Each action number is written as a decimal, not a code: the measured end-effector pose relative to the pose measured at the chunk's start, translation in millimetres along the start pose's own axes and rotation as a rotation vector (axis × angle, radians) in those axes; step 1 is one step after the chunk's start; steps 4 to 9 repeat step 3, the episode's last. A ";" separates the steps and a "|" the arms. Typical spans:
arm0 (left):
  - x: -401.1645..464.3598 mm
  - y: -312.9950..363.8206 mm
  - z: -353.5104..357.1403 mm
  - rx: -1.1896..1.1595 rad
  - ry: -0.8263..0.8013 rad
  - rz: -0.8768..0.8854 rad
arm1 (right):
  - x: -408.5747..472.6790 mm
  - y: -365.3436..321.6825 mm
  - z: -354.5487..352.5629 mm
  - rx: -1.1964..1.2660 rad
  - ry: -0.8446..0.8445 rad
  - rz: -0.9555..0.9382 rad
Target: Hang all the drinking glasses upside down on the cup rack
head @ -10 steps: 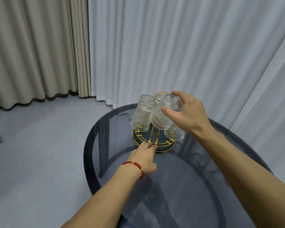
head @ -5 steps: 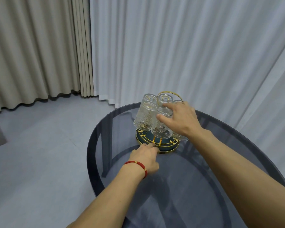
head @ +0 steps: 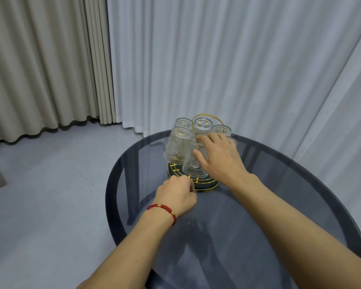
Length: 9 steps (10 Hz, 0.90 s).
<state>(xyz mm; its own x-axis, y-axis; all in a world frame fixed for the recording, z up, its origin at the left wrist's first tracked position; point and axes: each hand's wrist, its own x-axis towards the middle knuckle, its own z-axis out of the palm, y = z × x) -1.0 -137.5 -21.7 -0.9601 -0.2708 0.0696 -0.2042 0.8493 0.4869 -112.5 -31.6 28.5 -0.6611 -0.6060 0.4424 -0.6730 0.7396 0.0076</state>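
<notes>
The cup rack (head: pixel 204 187) has a round dark green base with gold wire and stands on the far part of the glass table. Its gold ring handle (head: pixel 196 119) rises at the top. Several ribbed clear drinking glasses hang upside down on it, among them one on the left (head: pixel 175 147) and one at the back (head: pixel 202 124). My right hand (head: pixel 219 159) wraps thumb and fingers around the front glass (head: pixel 193 167), which sits low over the base. With curled fingers, my left hand (head: pixel 177 195) holds the front rim of the base.
The round smoked-glass table (head: pixel 269 205) has dark legs showing through its top. Beige and white curtains (head: pixel 196 59) hang close behind it. Grey floor (head: pixel 50 184) lies to the left.
My right hand has brought the front glass down from above the rack onto its front peg. My left hand has stayed at the base and curled its fingers.
</notes>
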 end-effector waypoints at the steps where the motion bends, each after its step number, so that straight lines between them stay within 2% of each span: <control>1: -6.6 5.8 -3.4 -0.192 0.073 0.029 | -7.4 4.4 0.4 0.022 -0.056 -0.032; 2: -14.4 13.2 -9.4 -0.350 0.155 0.097 | -22.8 2.3 -14.1 0.124 -0.025 -0.047; 3: -29.8 28.9 -19.4 -0.505 0.275 0.174 | -59.2 6.9 -32.6 0.369 0.075 0.035; 9: -29.8 28.9 -19.4 -0.505 0.275 0.174 | -59.2 6.9 -32.6 0.369 0.075 0.035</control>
